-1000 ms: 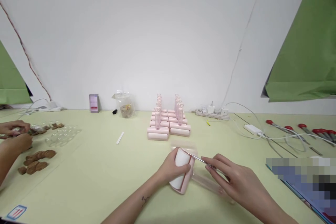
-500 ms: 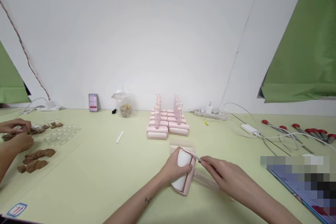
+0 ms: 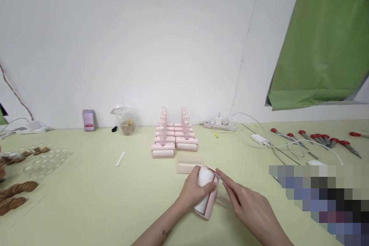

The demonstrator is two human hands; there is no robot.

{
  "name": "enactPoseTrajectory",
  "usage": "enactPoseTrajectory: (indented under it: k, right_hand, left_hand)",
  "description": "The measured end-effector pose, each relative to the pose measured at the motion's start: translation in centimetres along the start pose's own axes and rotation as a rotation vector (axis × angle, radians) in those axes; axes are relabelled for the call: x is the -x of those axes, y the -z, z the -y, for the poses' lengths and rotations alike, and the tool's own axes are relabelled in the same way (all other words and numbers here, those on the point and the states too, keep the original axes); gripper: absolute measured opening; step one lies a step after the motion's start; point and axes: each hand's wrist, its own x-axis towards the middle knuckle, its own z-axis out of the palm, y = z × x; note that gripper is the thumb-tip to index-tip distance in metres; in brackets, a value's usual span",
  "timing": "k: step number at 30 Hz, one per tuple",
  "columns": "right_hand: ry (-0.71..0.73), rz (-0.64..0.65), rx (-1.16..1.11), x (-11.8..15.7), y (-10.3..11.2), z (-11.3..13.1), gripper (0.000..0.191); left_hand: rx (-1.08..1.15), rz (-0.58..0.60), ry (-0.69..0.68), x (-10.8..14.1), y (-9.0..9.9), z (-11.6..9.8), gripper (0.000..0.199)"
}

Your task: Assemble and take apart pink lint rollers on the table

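My left hand [image 3: 196, 189] is wrapped round the head of a lint roller [image 3: 205, 196], a white roll in a pink holder, tilted above the table. Its clear pink handle [image 3: 223, 200] points right, partly behind my right hand [image 3: 240, 196]. That hand is closed on a thin metal tool [image 3: 216, 173], whose tip lies at the upper end of the roll; I cannot make out its exact kind. Just behind the roller lies a translucent pink cover [image 3: 188, 164].
Two rows of pink lint rollers [image 3: 175, 142] stand farther back. A white strip [image 3: 120, 159] and a plastic bag [image 3: 127, 123] are left of them. To the right are a power strip [image 3: 219, 125], cables and several red-ended tools [image 3: 318, 138]. Brown pieces [image 3: 19, 190] lie far left.
The view has turned to the right, so the table things appear farther left. My right fingers have come closer to the roll's upper end. Both hands keep their hold.
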Motion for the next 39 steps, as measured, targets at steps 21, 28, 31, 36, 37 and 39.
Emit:
enactPoseTrajectory:
  k: [21,28,31,36,37,39]
  right_hand:
    - [-0.298,-0.024,-0.539,-4.1,0.5,-5.5,0.036]
    - [-0.073,0.039,-1.064,-8.6,1.8,0.2,0.035]
    - [0.004,0.112,-0.926,-8.3,0.4,1.7,0.032]
    - [0.061,0.15,-0.849,-6.7,-1.4,2.2,0.023]
    - [0.082,0.152,-0.813,-6.8,-1.5,2.5,0.021]
    - [0.131,0.176,-0.736,-7.5,-1.7,3.7,0.02]
  left_hand:
    - [-0.557,-0.198,-0.157,-4.2,-0.6,-5.2,0.046]
    - [-0.822,-0.343,-0.144,-2.7,6.1,-1.3,0.036]
    - [-0.817,-0.372,-0.122,-2.4,6.6,0.1,0.039]
    - [-0.446,-0.614,-0.08,-2.7,7.5,0.2,0.038]
    - [-0.308,-0.699,-0.094,-2.8,8.2,0.1,0.037]
    - [-0.075,-0.852,-0.142,-2.7,10.0,-0.2,0.036]
